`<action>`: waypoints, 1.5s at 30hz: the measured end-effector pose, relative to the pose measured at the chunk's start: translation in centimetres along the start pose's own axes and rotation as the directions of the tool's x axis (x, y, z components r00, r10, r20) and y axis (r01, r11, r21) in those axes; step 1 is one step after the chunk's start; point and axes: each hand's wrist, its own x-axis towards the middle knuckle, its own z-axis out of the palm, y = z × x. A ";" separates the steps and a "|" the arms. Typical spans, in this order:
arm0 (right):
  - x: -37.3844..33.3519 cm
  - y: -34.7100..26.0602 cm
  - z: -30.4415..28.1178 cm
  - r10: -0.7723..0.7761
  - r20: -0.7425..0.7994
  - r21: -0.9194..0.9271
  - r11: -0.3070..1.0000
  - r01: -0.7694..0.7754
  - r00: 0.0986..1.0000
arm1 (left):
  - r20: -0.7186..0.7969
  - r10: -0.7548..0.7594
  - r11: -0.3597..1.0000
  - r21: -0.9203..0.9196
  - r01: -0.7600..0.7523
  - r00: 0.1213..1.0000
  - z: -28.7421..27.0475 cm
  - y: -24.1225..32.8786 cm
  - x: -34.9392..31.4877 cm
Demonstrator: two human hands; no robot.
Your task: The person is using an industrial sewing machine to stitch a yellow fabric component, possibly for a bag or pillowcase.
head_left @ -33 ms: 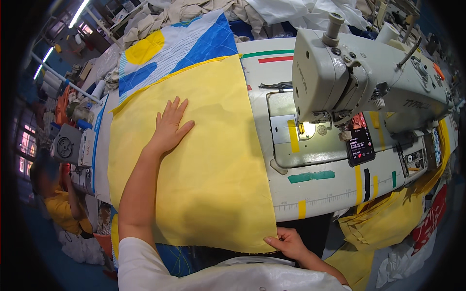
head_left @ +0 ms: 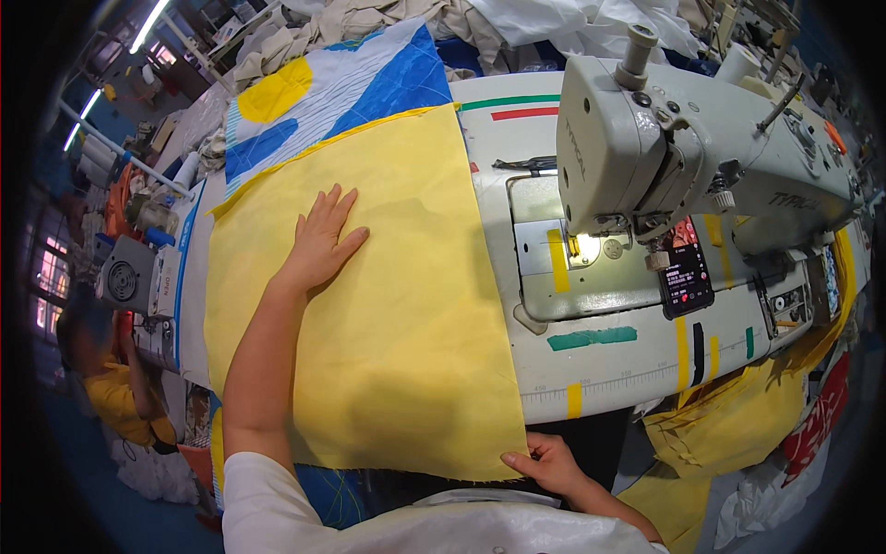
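Note:
A yellow fabric panel (head_left: 406, 277) lies spread over the left part of the sewing table, its near edge frayed and hanging at the table's front. Along its far edge it joins a blue, white and yellow patterned fabric (head_left: 369, 88). My left hand (head_left: 325, 242) rests flat on the yellow panel with its fingers apart. At the near right corner of the panel, my right hand (head_left: 551, 463) pinches the cloth between thumb and fingers. To the right of the fabric stands a pale sewing machine (head_left: 637, 148), its lamp lighting the needle plate (head_left: 586, 249).
A phone (head_left: 685, 272) lies on the machine bed beneath the arm. Coloured tape strips (head_left: 592, 338) mark the table. More yellow fabric (head_left: 729, 420) hangs off the front right edge. Heaped beige cloth (head_left: 369, 32) lies at the back. Another person (head_left: 125, 388) sits at the far left.

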 end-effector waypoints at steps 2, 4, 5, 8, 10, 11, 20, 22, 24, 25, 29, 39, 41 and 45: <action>0.3 -0.5 0.1 -0.045 -0.024 -0.010 0.999 0.045 0.999 | -0.020 0.038 0.999 0.020 -0.038 0.999 -0.5 0.7 1.7; 0.6 -1.0 0.0 -0.046 -0.002 0.006 0.999 0.046 0.999 | -0.043 0.066 0.997 0.043 -0.064 0.997 -0.3 1.4 4.2; 0.8 -1.1 -0.1 -0.044 -0.001 0.001 0.999 0.044 0.999 | -0.110 0.157 0.987 -0.003 -0.158 0.982 0.4 2.0 6.1; 1.0 -1.0 0.3 -0.014 0.039 0.088 0.996 0.010 0.999 | -0.281 0.237 0.969 0.009 -0.245 0.930 3.1 3.2 12.9; 0.8 -0.6 0.0 0.108 0.084 0.039 0.993 -0.111 0.991 | -0.294 0.213 0.976 0.014 -0.218 0.932 3.3 4.7 16.1; 0.9 -0.5 -0.2 0.129 0.104 -0.011 0.992 -0.129 0.986 | -0.306 0.186 0.982 0.025 -0.188 0.934 3.3 5.1 17.3; 1.6 -0.5 -1.9 -0.051 0.234 -0.078 0.994 0.071 0.971 | -0.177 0.109 0.984 -0.122 -0.132 0.978 1.6 7.4 20.6; 1.5 -0.8 -2.3 -0.108 0.257 -0.120 0.982 0.143 0.960 | -0.276 0.165 0.980 -0.065 -0.189 0.947 2.2 7.8 20.4; 0.9 -1.0 -2.8 -0.160 0.283 -0.159 0.965 0.211 0.946 | -0.365 0.220 0.971 -0.005 -0.239 0.905 2.7 8.2 20.4; 0.4 -1.0 -3.1 -0.183 0.298 -0.176 0.954 0.243 0.937 | -0.438 0.223 0.971 0.022 -0.238 0.871 2.8 8.3 20.5; -2.7 -2.6 -3.9 -0.156 0.331 -0.208 0.950 0.233 0.931 | -0.570 0.288 0.947 0.053 -0.316 0.769 3.7 11.0 20.5; -8.9 -0.5 -3.7 0.050 0.066 -0.217 0.976 -0.035 0.997 | -0.437 0.366 0.922 0.050 -0.384 0.821 6.1 18.3 16.8; -9.4 -0.2 -3.7 0.148 0.060 -0.178 0.975 -0.135 0.987 | -0.543 0.400 0.898 0.071 -0.435 0.738 7.0 17.9 16.6; -10.2 1.0 -3.9 0.185 0.041 -0.173 0.969 -0.175 0.982 | -0.515 0.354 0.901 -0.037 -0.433 0.781 6.5 19.5 14.3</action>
